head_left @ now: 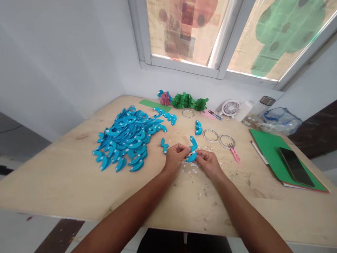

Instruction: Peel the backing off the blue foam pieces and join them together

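Note:
Between my two hands is a curved blue paper piece [191, 157] with white tabs on it. My left hand [176, 157] pinches it from the left side, and my right hand [209, 162] pinches its right edge. A second curved part reaches up from the held piece. Just left of my left hand lies a small blue piece [164, 145]. Another blue piece [198, 127] lies beyond my hands. A large heap of blue pieces [129, 135] with white tabs covers the left of the table. Small white paper bits [193, 168] are scattered below my hands.
On the wooden table [105, 193] are metal rings [188, 113], pink-handled scissors [235, 153], a white fan [230, 108], a clear bottle [260, 109], green paper ornaments [187, 100], a white pen [259, 152] and a phone [295, 166] on green sheets [265, 138]. A wall stands behind.

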